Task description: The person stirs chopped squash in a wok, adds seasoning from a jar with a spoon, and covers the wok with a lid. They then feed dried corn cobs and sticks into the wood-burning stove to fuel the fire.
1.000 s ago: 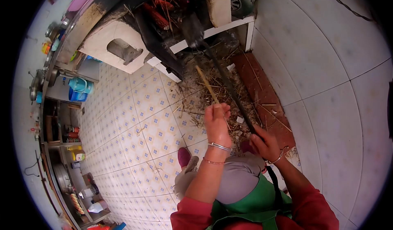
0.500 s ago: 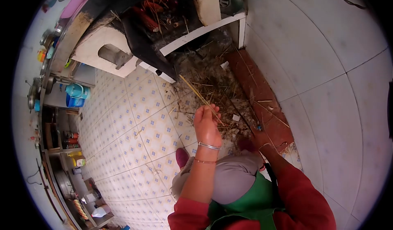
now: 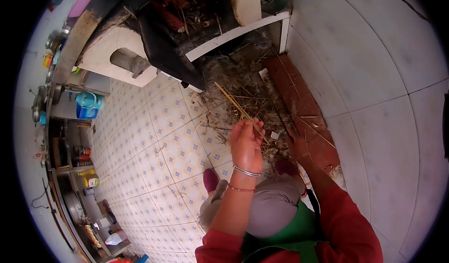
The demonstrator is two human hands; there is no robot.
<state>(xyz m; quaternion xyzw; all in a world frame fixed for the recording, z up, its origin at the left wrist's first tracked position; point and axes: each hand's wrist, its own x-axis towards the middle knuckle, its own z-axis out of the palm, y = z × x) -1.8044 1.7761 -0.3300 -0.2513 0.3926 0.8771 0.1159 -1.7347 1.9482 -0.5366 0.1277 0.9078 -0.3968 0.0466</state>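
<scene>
My left hand (image 3: 247,139) is closed around a few thin straw stalks (image 3: 232,99), which point up and left toward the stove. Low on the right, my right hand (image 3: 296,146) reaches down beside the pile of loose straw (image 3: 255,99), at the edge of a reddish slab (image 3: 299,94). Its fingers look stretched and apart, with nothing plainly held. Ahead, fire glows in the stove opening (image 3: 187,10), where a reddish log (image 3: 172,22) and twigs lie.
A dark metal door (image 3: 170,52) hangs open at the stove's front. Patterned floor tiles (image 3: 159,155) spread to the left. A tiled wall (image 3: 365,66) rises on the right. Blue buckets (image 3: 88,105) and bottles (image 3: 116,237) stand on shelves at left. White scraps (image 3: 274,135) lie among the straw.
My left hand has shifted slightly right, still with the stalks. My right hand has moved up toward the straw, its fingers now more visible. The view has shifted slightly.
</scene>
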